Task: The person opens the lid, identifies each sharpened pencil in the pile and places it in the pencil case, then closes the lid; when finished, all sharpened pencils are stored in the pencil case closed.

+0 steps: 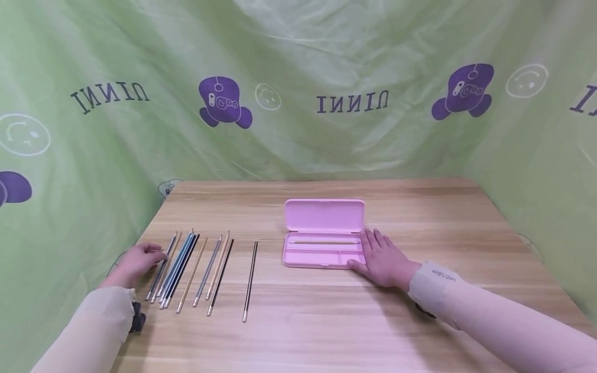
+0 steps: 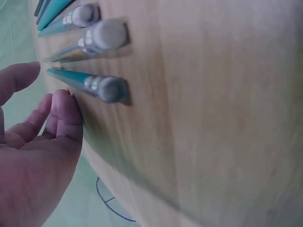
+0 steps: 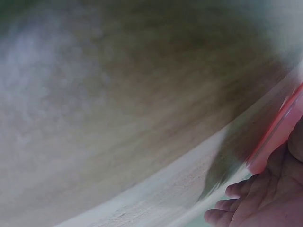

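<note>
An open pink pencil case [image 1: 324,216] stands on the table with one pencil [image 1: 322,242] lying in its long upper compartment. My right hand [image 1: 386,261] rests flat against the case's right side, thumb at its front edge; the right wrist view shows the hand [image 3: 272,198] beside the pink edge [image 3: 279,130]. At the left end of a spread of pencils [image 1: 186,269], my left hand [image 1: 137,261] is at the outermost pencil. In the left wrist view, thumb and fingers of the hand [image 2: 42,142] are apart around the far part of a teal pencil [image 2: 75,77], with no grip visible.
A black pencil [image 1: 250,280] lies by itself between the other pencils and the case. Green printed cloth [image 1: 298,145] hangs behind and at both sides of the wooden table [image 1: 303,321].
</note>
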`<state>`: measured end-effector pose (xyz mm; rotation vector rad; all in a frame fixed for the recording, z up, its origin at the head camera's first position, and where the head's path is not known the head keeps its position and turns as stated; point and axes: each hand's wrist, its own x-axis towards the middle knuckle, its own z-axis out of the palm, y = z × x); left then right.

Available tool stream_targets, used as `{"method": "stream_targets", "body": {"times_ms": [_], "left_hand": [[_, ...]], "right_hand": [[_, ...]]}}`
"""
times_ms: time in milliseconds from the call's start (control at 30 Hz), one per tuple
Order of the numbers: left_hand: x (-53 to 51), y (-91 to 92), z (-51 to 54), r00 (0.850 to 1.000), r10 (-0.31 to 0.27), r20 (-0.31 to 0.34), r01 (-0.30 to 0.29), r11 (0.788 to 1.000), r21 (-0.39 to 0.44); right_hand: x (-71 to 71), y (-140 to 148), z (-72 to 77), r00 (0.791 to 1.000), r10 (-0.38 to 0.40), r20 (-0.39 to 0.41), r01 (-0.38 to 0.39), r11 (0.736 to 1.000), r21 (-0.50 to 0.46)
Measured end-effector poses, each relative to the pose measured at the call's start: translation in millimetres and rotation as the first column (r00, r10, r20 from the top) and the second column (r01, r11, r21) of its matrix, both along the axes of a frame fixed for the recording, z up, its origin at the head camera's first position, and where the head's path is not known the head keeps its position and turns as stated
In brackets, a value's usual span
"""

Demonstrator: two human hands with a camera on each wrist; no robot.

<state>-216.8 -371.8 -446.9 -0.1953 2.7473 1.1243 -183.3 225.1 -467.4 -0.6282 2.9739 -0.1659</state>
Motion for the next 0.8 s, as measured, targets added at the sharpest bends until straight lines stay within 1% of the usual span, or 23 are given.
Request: {"method": "stream_targets", "body": {"times_ms": [167,267,333,500,600,700,800], "left_hand": [[-3.0,5.4,1.5,0.998,-0.060,-0.023,0.058,0.993,-0.104],[-4.9,9.3,2.1,0.997,-0.075,-0.034,0.070,0.988,-0.139],[-5.5,11.0,1.5,0.997,-0.069,-0.035,0.063,0.986,-0.156],[-5.7,12.1,2.5,0.998,-0.061,-0.012,0.059,0.988,-0.144],[-5.8,10.3,7.0,0.998,-0.066,0.005,0.066,0.989,-0.133],[-5.9,7.0,10.2,0.998,-0.068,0.009,0.068,0.990,-0.120],[-5.6,4.4,12.4,0.997,-0.070,-0.018,0.067,0.991,-0.115]], "right_hand": [[2.3,-0.2,2.0,1.000,-0.014,0.015,0.014,1.000,-0.011],[2.4,0.0,2.3,1.000,-0.019,0.015,0.020,0.999,-0.025],[1.4,0.4,0.3,1.000,-0.019,0.010,0.019,1.000,-0.022],[-2.1,2.3,-7.6,1.000,-0.010,-0.017,0.010,1.000,-0.012],[-3.0,3.0,-10.0,1.000,-0.006,-0.024,0.005,1.000,-0.026],[-2.5,2.3,-7.0,1.000,-0.005,-0.014,0.004,0.999,-0.042],[-0.2,0.9,-1.8,1.000,-0.008,0.001,0.008,0.999,-0.045]]}}
